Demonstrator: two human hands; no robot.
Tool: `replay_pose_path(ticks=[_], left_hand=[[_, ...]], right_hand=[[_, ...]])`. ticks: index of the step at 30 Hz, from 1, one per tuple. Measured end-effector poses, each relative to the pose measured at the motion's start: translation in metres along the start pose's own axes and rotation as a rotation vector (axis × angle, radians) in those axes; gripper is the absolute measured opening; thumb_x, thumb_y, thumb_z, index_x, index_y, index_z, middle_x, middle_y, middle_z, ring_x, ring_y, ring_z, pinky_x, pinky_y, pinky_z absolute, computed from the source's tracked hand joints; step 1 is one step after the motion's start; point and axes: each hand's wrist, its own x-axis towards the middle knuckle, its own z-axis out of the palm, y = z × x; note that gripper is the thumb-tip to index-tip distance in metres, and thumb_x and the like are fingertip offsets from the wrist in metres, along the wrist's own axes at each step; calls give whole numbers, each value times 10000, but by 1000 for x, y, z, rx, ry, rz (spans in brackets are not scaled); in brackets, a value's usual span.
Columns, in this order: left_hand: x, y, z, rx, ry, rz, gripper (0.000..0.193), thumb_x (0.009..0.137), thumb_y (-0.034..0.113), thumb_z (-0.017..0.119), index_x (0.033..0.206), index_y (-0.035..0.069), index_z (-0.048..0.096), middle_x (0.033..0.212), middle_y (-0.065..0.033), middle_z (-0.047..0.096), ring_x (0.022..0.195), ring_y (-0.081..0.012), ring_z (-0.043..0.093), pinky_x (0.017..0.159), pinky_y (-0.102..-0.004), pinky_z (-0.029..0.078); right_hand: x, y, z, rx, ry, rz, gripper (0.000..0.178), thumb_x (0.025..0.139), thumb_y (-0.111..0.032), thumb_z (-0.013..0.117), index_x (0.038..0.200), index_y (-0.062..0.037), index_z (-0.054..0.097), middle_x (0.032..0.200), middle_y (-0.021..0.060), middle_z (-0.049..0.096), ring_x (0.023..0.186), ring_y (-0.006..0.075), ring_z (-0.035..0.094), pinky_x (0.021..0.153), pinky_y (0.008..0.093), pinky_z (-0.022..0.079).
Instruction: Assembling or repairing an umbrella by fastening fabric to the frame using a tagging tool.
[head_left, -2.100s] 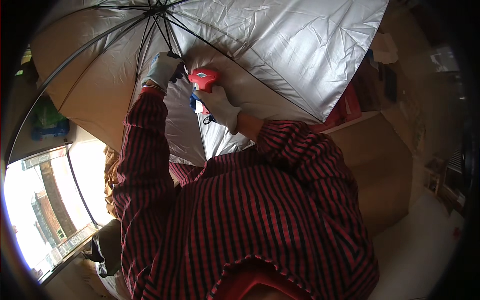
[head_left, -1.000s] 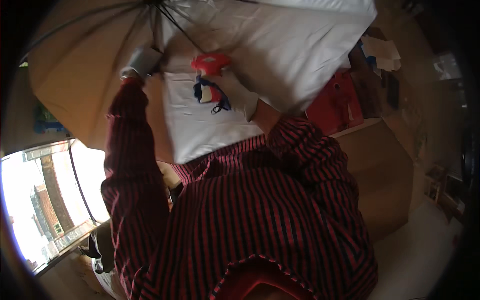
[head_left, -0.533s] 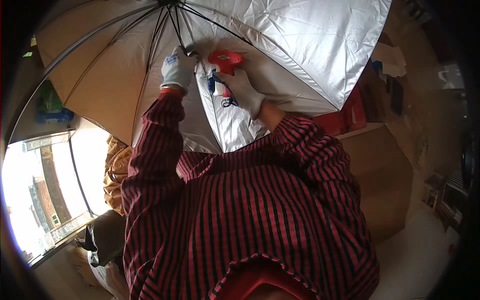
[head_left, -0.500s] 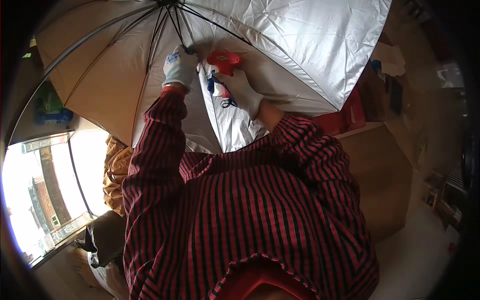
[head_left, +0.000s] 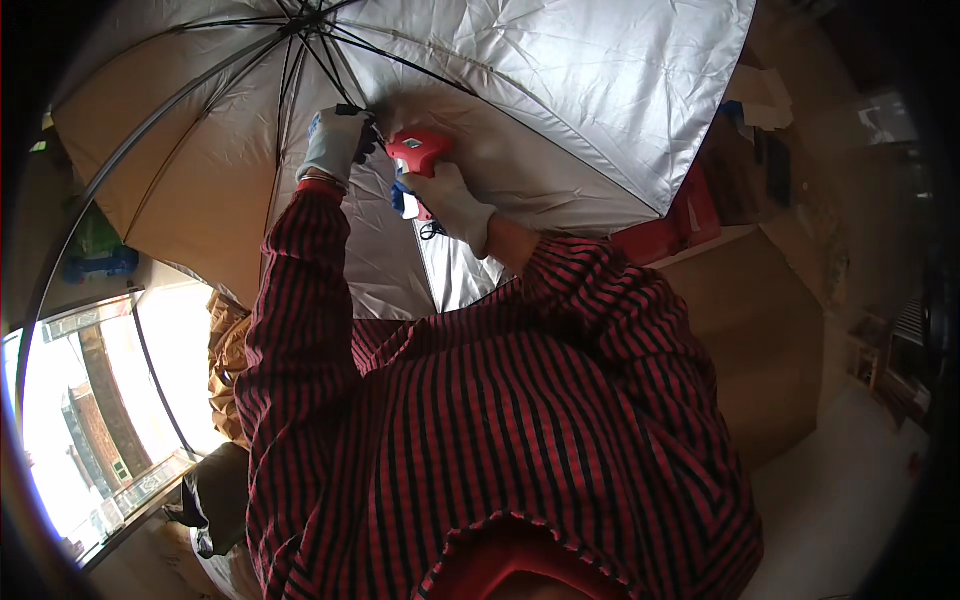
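An opened umbrella [head_left: 560, 140] with a silvery lining spreads before me, its inner side and dark ribs facing me. My left hand [head_left: 334, 148], in a white glove, is closed on a black umbrella rib [head_left: 349, 109] below the hub [head_left: 305, 20]. Just right of it, my gloved right hand [head_left: 452, 206] grips a red pistol-shaped hand tool [head_left: 420, 147]. The tool's head is close to the rib by my left fingers; whether they touch, I cannot tell. A small black loop [head_left: 432, 231] hangs below the tool. My left fingertips are partly hidden.
A long curved dark rod [head_left: 125, 175] crosses the left side. Beyond it is a bright window [head_left: 90, 400], with crumpled brown material [head_left: 228, 360] beside it. A red box [head_left: 672, 228] stands right of the umbrella, above a brown cardboard sheet [head_left: 755, 345].
The umbrella has shifted left in view, with more of its hub showing. Both hands and the red tool have moved left and slightly nearer, and the tool's head has turned.
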Motion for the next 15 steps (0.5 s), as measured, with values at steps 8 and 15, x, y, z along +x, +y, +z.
replay_pose_path(ticks=[8, 15], left_hand=[[2, 1, -9, -53, -110, 4, 202, 875, 190, 638, 904, -4, 687, 693, -98, 683, 523, -183, 650, 417, -302, 500], [0, 5, -8, 62, -54, 2, 196, 875, 178, 632, 934, 0, 689, 694, -89, 685, 501, -179, 636, 410, -301, 489]], right_hand=[[-16, -16, 19, -122, 136, -37, 118, 855, -155, 601, 869, -39, 580, 703, 20, 580, 606, 115, 565, 540, 300, 467], [-5, 0, 23, -328, 278, -147, 154, 837, -187, 582, 803, -37, 574, 640, 3, 549, 547, 91, 522, 482, 300, 424]])
